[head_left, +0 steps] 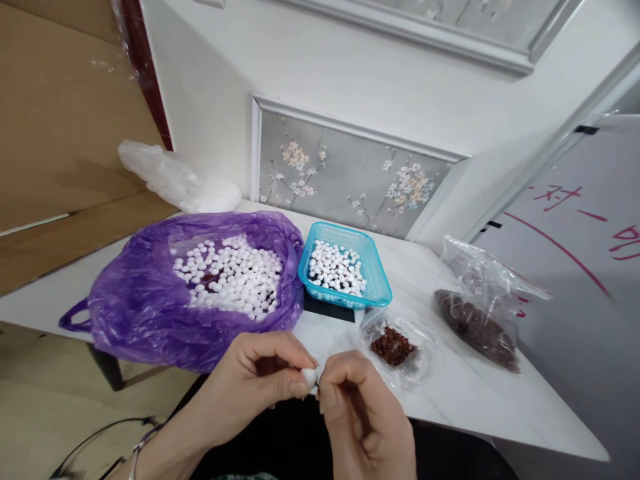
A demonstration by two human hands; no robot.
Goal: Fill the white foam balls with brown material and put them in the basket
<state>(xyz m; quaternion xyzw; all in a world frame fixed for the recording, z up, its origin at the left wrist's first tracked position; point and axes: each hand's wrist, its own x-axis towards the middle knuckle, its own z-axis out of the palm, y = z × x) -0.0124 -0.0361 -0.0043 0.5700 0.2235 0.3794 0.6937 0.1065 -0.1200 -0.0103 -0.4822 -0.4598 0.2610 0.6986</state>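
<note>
head view shows the left hand pinching a small white ball at its fingertips, low in front of the table edge, while the right hand closes thumb and finger against the same ball. it looks slippery and tiny; a squeeze too hard could pop it loose onto the lap or floor. purple bag of white balls sags open near the edge and could spill, as could the dish of reddish bits beside the blue basket.

Plastic and polish around me
My purple bag is glossy crinkled film; basket perforated plastic; table smooth, faintly shiny
</note>
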